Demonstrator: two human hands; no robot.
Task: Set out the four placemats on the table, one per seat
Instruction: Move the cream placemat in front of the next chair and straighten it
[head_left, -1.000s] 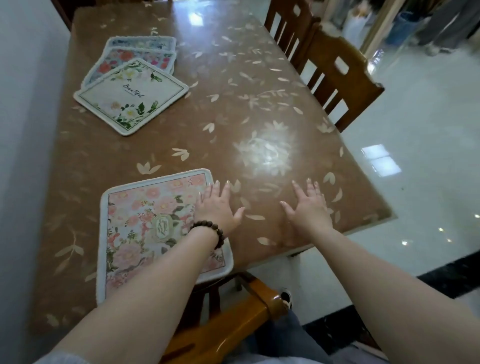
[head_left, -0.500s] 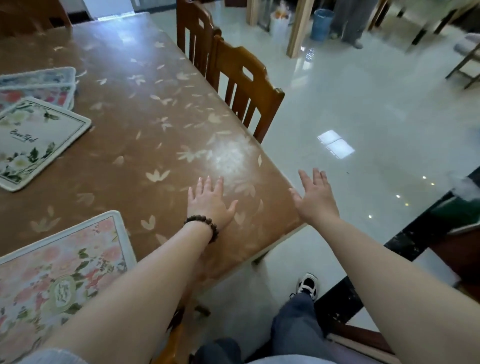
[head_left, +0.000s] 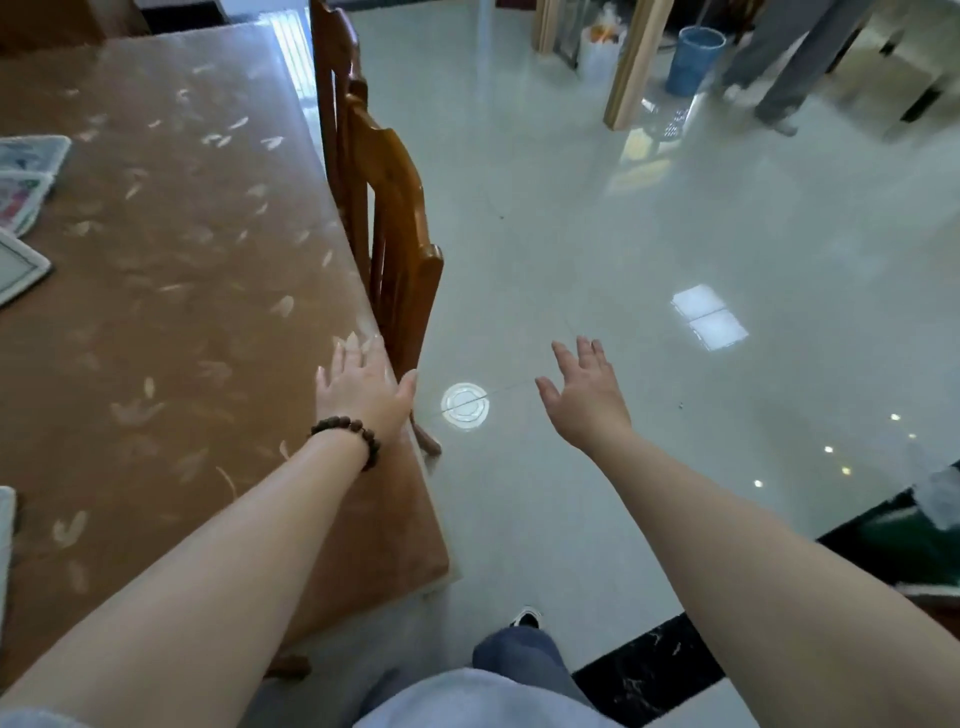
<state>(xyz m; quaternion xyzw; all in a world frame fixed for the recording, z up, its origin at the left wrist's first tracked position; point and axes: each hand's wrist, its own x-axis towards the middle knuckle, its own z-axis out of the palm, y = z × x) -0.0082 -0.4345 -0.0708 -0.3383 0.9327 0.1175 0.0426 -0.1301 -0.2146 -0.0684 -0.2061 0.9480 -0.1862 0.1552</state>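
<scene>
The brown table (head_left: 171, 322) with a pale leaf pattern fills the left half of the view. A stack of floral placemats (head_left: 26, 182) shows only as corners at the left edge, and a white-bordered mat corner (head_left: 18, 270) lies just below it. The edge of the laid pink placemat (head_left: 4, 540) peeks in at lower left. My left hand (head_left: 363, 389), with a bead bracelet on its wrist, hovers open over the table's right edge. Out over the floor, my right hand (head_left: 584, 395) is open and holds nothing.
Two wooden chairs (head_left: 395, 218) are pushed in along the table's right side. Glossy pale floor spreads to the right. At the back stand a wooden post (head_left: 631, 67), a blue bin (head_left: 693, 60) and another person's legs (head_left: 795, 67). My shoe (head_left: 525, 618) shows below.
My view has swung right along the table's edge. The pink placemat and the stack have slid almost out of sight to the left. Both hands stay open and have moved off toward the table's right side.
</scene>
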